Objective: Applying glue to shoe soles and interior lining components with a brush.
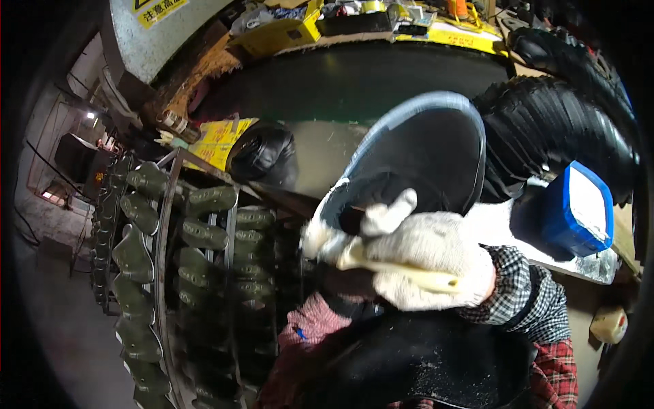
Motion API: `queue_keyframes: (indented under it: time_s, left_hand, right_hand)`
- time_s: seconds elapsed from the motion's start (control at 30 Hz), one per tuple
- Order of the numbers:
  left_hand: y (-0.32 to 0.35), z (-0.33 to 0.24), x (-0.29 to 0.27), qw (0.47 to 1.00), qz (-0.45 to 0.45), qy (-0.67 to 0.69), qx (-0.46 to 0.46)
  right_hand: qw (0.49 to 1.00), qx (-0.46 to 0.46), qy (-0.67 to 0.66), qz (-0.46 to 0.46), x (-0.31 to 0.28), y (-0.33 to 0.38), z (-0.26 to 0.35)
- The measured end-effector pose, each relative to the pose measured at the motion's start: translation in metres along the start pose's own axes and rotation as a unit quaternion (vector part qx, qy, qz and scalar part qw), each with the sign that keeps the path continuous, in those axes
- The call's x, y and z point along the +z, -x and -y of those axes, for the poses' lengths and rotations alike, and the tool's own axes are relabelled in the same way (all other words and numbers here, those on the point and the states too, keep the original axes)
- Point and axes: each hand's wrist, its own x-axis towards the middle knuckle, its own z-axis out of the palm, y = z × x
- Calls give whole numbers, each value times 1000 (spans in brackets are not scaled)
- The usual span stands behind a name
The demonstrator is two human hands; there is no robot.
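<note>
My right hand (436, 259), in a white knit glove, is closed round the cream handle of a brush (402, 271). The brush's white-coated head (320, 242) lies against the lower left rim of a hollow black piece (436, 143), which looks like a boot upper. A pale blue-grey band runs round that rim, and white paste shows on its left edge. From below, my left forearm in a pink checked sleeve (313, 324) reaches toward the piece's underside. The left hand's fingers are hidden in shadow behind the brush and the right glove.
Dark green boot-shaped pieces (204, 234) hang on a metal rack at left. A black rounded bundle (262, 151) sits beyond it. Nested black pieces (558, 129) stand at right, near a blue tub (579, 208) of white paste. Yellow boxes (279, 37) line the back.
</note>
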Motion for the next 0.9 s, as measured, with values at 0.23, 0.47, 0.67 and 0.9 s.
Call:
queue_keyframes:
  time_s: [0.23,0.47,0.67,0.9]
  left_hand:
    - [-37,56,-48,969,-104,222,-10]
    - [-17,18,-43,736,-17,517,-437]
    - [-4,-22,-55,546,-62,719,-426]
    - [6,-31,-57,593,-128,675,-419]
  right_hand:
    - [933,331,-140,-7,-67,74,-26]
    - [905,359,-202,-104,-53,94,-3]
    - [985,164,-34,-44,-77,102,-2]
    - [948,-31,156,-277,-91,80,-46]
